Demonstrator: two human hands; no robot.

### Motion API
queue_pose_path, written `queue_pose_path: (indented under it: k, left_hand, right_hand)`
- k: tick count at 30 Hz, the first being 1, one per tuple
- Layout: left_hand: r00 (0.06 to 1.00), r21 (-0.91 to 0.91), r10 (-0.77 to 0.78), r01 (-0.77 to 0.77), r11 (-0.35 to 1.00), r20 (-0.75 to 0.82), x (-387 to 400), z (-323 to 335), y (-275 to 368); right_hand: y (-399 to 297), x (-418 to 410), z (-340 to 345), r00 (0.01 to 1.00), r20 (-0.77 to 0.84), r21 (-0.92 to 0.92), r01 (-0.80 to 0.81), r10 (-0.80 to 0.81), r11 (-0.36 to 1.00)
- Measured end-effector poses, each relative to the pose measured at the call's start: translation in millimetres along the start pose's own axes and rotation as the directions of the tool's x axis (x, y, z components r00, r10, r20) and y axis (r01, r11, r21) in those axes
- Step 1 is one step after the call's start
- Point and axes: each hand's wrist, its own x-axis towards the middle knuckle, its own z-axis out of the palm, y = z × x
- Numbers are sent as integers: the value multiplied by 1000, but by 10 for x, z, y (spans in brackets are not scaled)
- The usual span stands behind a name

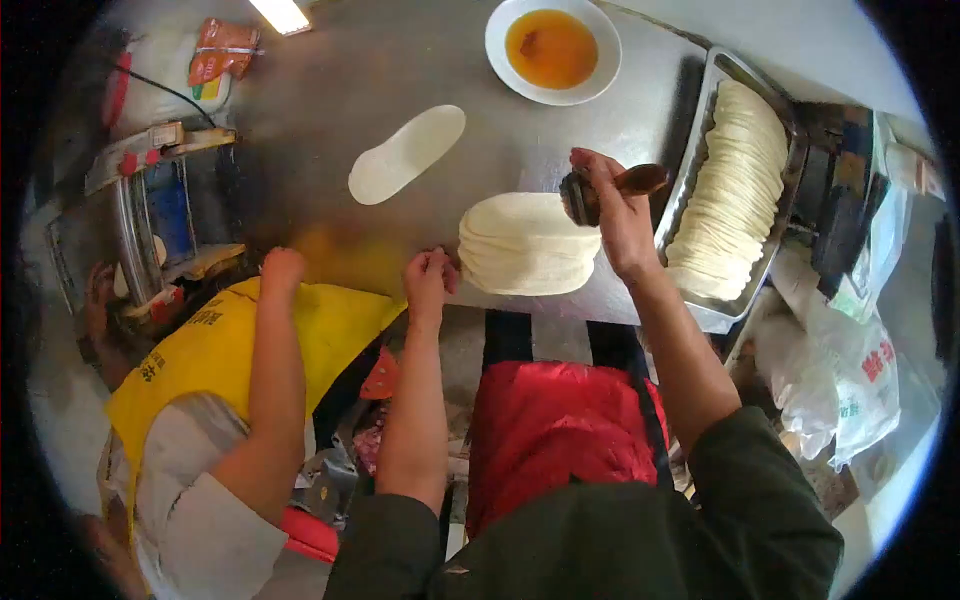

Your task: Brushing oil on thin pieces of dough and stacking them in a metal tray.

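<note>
My right hand (619,217) is closed around a brush with a wooden handle (643,180); its dark head is over the right end of a stack of flat oval dough sheets (529,247). At the left edge of that stack is my left hand (430,277), fingers bent; whether it pinches a sheet edge cannot be told. One long oval dough sheet (409,154) lies apart on the metal table (330,90). A white bowl (609,52) of orange-brown liquid stands at the far side. Many overlapping dough sheets (731,195) fill a metal tray (694,150) on the right.
A co-worker in a yellow apron (330,315) stands close on my left, one hand (283,270) at the table edge. Beyond is a dough-rolling machine with metal rollers (135,236). An orange packet (223,51) lies at the back left. Plastic bags (832,367) hang at the right.
</note>
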Motion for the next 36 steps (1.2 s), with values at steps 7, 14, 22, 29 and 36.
queue_pose_path:
  k: [7, 14, 22, 29, 36]
  left_hand:
    - [939, -336, -267, 329, 883, 217, 182, -298, -40]
    - [644, -577, -765, 626, 524, 3, 218, -25, 560]
    - [952, -291, -224, 279, 915, 207, 322, -297, -49]
    - [881, -309, 110, -275, 911, -460, 855, -351, 774]
    - [935, 39, 33, -21, 999, -352, 1182, -381, 963]
  right_hand:
    - [312, 773, 1736, 809, 198, -420, 580, -553, 697]
    - [921, 378, 3356, 641, 458, -468, 763, -616, 445]
    - [618, 887, 2440, 638, 761, -245, 444, -113, 862]
    - [263, 1400, 1247, 844, 357, -610, 536, -400, 584]
    - [288, 1305, 1791, 926, 355, -890, 377, -131, 256]
